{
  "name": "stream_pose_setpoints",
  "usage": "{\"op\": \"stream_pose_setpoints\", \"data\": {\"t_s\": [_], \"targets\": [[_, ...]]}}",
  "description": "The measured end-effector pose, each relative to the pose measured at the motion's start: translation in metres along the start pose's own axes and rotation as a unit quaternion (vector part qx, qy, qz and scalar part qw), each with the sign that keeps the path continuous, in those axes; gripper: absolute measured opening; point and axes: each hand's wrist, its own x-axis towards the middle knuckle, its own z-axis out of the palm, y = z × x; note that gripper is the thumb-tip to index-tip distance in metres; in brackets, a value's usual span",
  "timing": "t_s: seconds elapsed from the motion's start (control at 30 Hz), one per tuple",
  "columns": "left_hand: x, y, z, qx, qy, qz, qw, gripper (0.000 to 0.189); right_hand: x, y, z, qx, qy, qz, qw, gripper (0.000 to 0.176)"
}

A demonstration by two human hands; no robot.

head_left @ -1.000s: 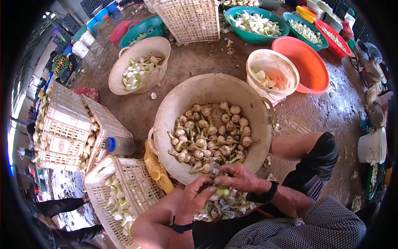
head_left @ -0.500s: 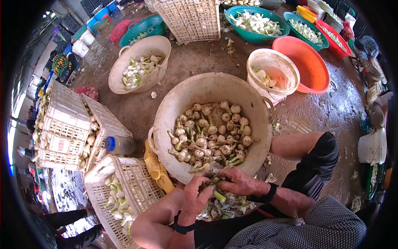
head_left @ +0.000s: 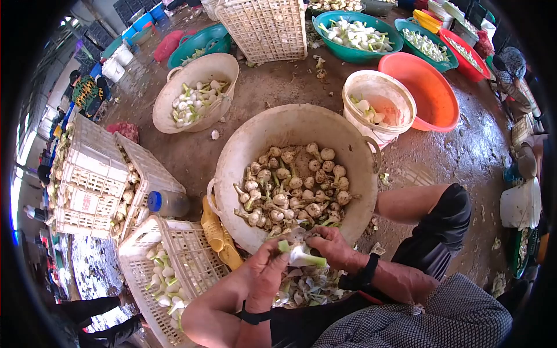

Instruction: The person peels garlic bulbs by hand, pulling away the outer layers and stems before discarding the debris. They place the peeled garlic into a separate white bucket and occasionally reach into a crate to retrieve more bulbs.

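Note:
Over the near rim of a large beige tub, both of my hands are closed around a garlic bulb with a white skin and a cut green stem pointing right. My left hand grips it from the left, where a short green piece shows by the thumb. My right hand pinches at its upper right side; its fingertips are partly hidden. Dirty, unpeeled garlic bulbs with stems lie in the tub. Below my hands is a pile of loose garlic peelings.
A white crate of peeled garlic stands left, beside yellow shoes and a blue-capped jar. Stacked crates rise behind. Ahead are a beige basin, a white bucket and an orange basin. Other people sit farther off.
The garlic between my hands has turned and shows more of its white skin now. My right hand has shifted slightly up, and my left slightly left.

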Motion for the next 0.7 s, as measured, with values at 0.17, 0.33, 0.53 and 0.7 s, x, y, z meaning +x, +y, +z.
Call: {"op": "stream_pose_setpoints", "data": {"t_s": [0.17,0.33,0.53,0.7], "targets": [[0.003,-0.001,-0.011,-0.232,0.016,0.051,0.971,0.022,0.007,-0.003,-0.014,0.123,0.008,0.001,0.992,0.013],[0.001,0.021,-0.016,-0.335,0.011,0.037,0.942,0.019,0.005,-0.022,-0.011,0.149,0.043,-0.038,0.987,0.011],[0.002,0.005,-0.018,-0.232,0.017,0.007,0.973,0.025,-0.023,-0.043,0.012,-0.182,-0.128,-0.168,0.96,0.018],[-0.002,0.012,-0.008,-0.129,0.028,-0.061,0.989,0.024,-0.03,-0.055,0.024,-0.294,-0.168,-0.288,0.896,0.029]]}}
